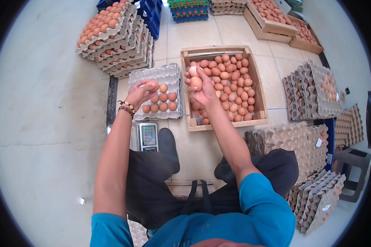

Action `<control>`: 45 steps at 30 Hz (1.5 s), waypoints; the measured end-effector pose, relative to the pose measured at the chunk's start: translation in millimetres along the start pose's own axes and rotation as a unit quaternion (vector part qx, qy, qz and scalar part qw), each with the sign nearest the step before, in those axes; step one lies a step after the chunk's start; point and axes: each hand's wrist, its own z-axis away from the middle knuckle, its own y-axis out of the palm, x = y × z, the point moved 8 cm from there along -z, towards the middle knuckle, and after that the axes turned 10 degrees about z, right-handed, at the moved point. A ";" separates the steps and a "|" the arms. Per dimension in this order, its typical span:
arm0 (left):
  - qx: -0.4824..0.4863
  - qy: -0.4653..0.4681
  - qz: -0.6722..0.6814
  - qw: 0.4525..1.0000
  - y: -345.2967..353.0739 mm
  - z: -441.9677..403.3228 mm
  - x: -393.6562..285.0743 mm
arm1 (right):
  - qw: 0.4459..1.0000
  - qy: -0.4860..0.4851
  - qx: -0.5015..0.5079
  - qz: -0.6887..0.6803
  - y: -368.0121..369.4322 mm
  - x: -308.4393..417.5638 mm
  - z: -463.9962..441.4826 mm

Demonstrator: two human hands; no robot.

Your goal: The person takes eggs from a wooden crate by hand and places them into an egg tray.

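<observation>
My left hand [141,92] is closed on a brown egg [152,85] above a grey cardboard egg tray [169,74]. Several brown eggs [163,97] sit in the near rows of that tray, and its far cups hold none. Over the left side of a wooden crate [224,125], my right hand [203,89] is wrapped round two eggs: a paler one [193,71] on top and a brown egg [196,83] below it. Many loose brown eggs [234,88] fill the crate.
Tall stacked egg trays [123,45] stand at the upper left. More trays [313,90] and leaning stacks [313,197] line the right. A digital scale [148,138] lies by my boot [168,150]. Other wooden egg crates [270,31] and green and blue trays [189,10] stand farther back.
</observation>
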 end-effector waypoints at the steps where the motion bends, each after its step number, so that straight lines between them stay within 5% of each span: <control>1: -0.024 -0.006 -0.046 0.999 -14.6 -10.0 7.4 | 1.000 0.000 -0.005 -0.004 -4.7 0.2 1.1; 5: -0.123 0.068 -0.181 0.973 -77.2 -68.0 39.3 | 1.000 -0.006 0.018 -0.005 -19.9 2.3 -7.5; 8: -0.196 0.129 -0.382 0.894 -93.0 -82.3 40.2 | 1.000 -0.003 -0.001 -0.016 -25.5 10.8 -4.9; 11: -0.248 0.182 -0.406 0.861 -83.0 -75.7 32.6 | 1.000 -0.001 -0.003 -0.019 -32.1 13.1 -4.8; 14: -0.214 0.185 -0.454 0.845 -73.7 -96.2 37.2 | 0.999 0.004 0.019 -0.038 -29.4 9.9 -6.5; 17: -0.186 0.192 -0.489 0.830 -78.7 -126.8 54.7 | 0.996 0.000 -0.067 -0.051 -32.7 -0.8 -8.8; 20: -0.236 0.356 -0.578 0.696 -32.4 -103.5 17.6 | 0.997 -0.019 -0.060 -0.038 -19.9 -4.6 -12.2; 23: -0.115 0.319 -0.468 0.816 16.2 -84.9 -32.7 | 0.996 -0.037 -0.072 -0.019 -4.9 -10.1 -9.3; 25: 0.021 0.214 -0.386 0.897 38.1 -75.0 -26.4 | 0.994 -0.070 -0.081 0.035 5.8 -9.5 -8.0; 27: 0.028 0.039 -0.151 0.987 70.7 -16.0 -15.1 | 0.985 -0.115 -0.100 0.079 19.8 -7.9 -5.8; 30: 0.018 0.011 -0.035 0.999 98.1 41.3 -10.7 | 0.971 -0.175 -0.091 0.137 51.8 -9.3 3.1; 34: 0.028 0.085 -0.014 0.996 107.3 81.4 -28.2 | 0.941 -0.248 -0.063 0.222 104.7 -13.6 29.2; 38: 0.085 0.109 0.081 0.987 104.6 139.1 -49.0 | 0.978 -0.156 0.036 0.134 153.7 -29.8 50.9; 42: 0.194 0.036 0.296 0.935 89.7 197.1 -56.1 | 0.971 -0.139 0.128 0.148 213.1 -36.2 79.9; 45: 0.183 0.064 0.381 0.904 61.3 232.3 -57.6 | 0.959 -0.106 0.139 0.224 246.2 -44.4 98.1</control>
